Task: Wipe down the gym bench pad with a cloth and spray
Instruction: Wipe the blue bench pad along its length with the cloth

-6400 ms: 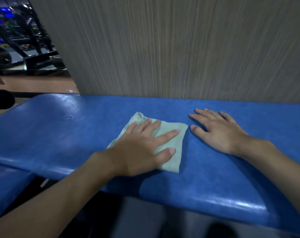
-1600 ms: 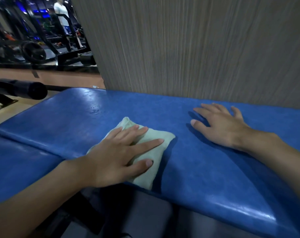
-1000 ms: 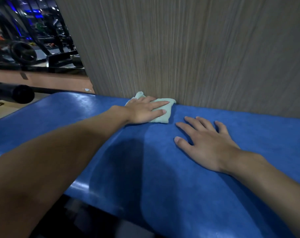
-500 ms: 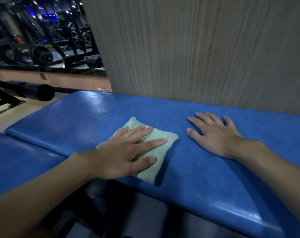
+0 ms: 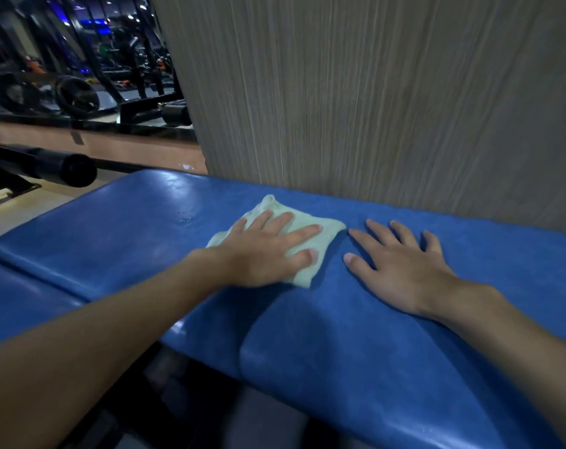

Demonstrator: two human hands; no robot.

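My left hand has slid the cloth toward the bench pad's far edge, pressing it flat-palmed beside my open right hand; wiping looks midway, no spray in view.

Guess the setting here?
Most likely a gym: a blue padded bench being wiped with a cloth, weight plates and dark machine frames at upper left.

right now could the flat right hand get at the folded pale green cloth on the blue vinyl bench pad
Probably yes: the right hand lies flat beside the pale green cloth, with only bare blue vinyl bench pad between. The left hand covers most of it, leaving its right edge free.
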